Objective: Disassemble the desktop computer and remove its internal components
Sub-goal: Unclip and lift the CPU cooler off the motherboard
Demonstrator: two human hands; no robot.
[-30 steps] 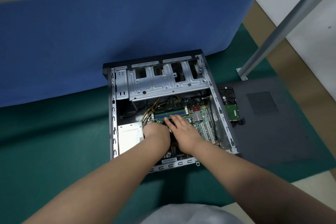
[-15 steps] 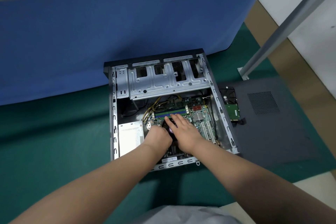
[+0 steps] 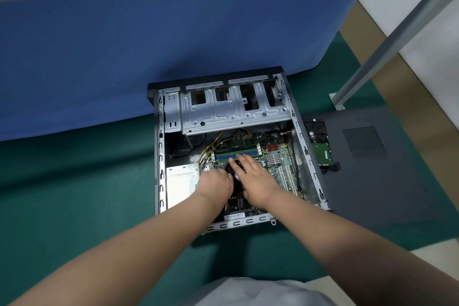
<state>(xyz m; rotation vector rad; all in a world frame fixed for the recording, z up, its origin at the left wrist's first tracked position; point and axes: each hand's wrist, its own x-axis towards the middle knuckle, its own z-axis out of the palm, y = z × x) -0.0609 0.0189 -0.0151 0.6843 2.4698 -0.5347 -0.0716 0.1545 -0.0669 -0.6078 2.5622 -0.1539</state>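
Left hand (image 3: 215, 182) lower on round fan (image 3: 236, 173).

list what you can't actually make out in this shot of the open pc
- Head view: most of the cooler fan is covered by the left hand and right hand; their grip on it is hidden.
- Left fingertips: curled out of sight.
- Hard drive on the side panel: its near-left edge is hidden behind the case wall.
- Label on the power supply: too small to read.

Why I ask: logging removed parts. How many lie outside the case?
2. A black hard drive with green circuit board lies right of the grey case, on a dark grey vented side panel. Others may be hidden.
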